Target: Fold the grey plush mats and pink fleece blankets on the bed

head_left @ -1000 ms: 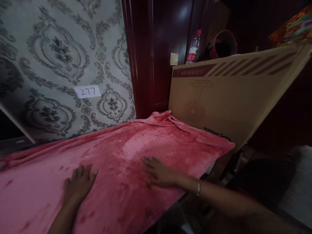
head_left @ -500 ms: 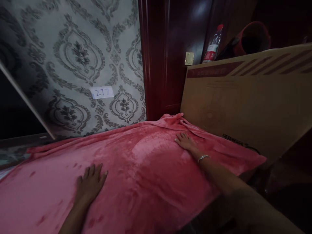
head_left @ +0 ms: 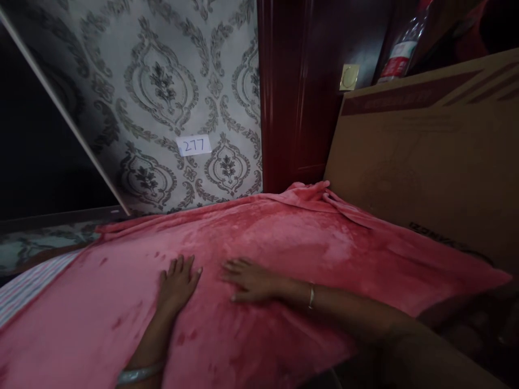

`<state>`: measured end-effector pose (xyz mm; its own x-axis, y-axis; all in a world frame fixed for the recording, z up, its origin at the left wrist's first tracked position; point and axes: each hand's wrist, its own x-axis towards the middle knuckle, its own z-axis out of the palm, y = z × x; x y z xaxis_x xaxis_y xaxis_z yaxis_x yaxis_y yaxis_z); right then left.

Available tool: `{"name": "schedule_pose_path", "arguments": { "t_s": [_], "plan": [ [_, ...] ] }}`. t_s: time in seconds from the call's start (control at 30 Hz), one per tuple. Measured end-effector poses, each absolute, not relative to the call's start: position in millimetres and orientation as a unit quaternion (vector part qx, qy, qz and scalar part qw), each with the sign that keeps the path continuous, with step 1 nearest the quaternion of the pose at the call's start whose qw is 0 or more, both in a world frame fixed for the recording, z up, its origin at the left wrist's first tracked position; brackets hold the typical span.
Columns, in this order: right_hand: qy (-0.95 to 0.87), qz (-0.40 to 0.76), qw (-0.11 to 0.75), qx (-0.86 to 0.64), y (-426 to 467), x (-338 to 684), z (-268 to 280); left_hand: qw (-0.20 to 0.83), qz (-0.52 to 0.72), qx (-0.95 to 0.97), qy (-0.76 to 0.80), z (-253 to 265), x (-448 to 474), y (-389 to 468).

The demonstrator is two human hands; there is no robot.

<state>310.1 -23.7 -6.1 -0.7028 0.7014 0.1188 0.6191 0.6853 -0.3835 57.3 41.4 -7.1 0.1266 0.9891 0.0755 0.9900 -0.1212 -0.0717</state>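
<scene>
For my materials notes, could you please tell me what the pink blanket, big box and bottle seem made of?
Pink blanket: probably plush synthetic fleece with a soft sheen; its pile shows lighter and darker patches.
Big box: apparently matte cardboard, given its brown, printed face.
Bottle: likely clear, glossy plastic, being see-through with highlights.

Cannot see the right hand (head_left: 252, 280) sharply for blur, nor follow the pink blanket (head_left: 259, 232) past the left and bottom edges. Cannot see the top of the bottle (head_left: 400, 58), cut off above, or the right end of the cardboard box (head_left: 438, 156), cropped by the picture's side.
</scene>
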Motion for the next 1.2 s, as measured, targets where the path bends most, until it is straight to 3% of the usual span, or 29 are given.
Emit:
{"name": "schedule_pose_path", "arguments": {
  "t_s": [0.2, 0.33, 0.43, 0.53, 0.7, 0.87, 0.97, 1.2],
  "plan": [
    [-0.927, 0.26, 0.133, -0.234, -136.2, 311.8, -0.6, 0.046, -0.015, -0.756, -0.653, -6.5, 58.4, 40.9],
    [-0.878, 0.213, 0.191, -0.384, -129.2, 344.9, 2.5, 0.036, -0.017, -0.757, -0.652, -5.0, 59.6, 39.5],
    [-0.84, 0.179, 0.138, -0.494, -122.8, 355.0, -2.2, 0.034, -0.019, -0.759, -0.65, -5.2, 59.7, 38.6],
    [-0.871, 0.241, 0.091, -0.419, -150.9, 340.0, -7.3, 0.034, -0.021, -0.76, -0.648, -5.9, 59.3, 37.8],
    [-0.905, 0.329, 0.128, -0.239, -202.7, 308.3, -0.1, 0.033, -0.029, -0.757, -0.652, -6.9, 59.8, 36.4],
    [-0.873, 0.251, 0.215, -0.357, -147.4, 300.7, 12.5, 0.033, -0.036, -0.759, -0.65, -6.3, 60.6, 33.5],
    [-0.878, 0.192, 0.197, -0.392, -117.4, 282.4, 9.9, 0.032, -0.038, -0.76, -0.648, -4.4, 60.0, 31.2],
    [-0.968, 0.198, 0.105, -0.116, -164.0, 236.4, -5.6, 0.02, -0.023, -0.756, -0.654, -1.3, 58.4, 28.5]
  ]
}}
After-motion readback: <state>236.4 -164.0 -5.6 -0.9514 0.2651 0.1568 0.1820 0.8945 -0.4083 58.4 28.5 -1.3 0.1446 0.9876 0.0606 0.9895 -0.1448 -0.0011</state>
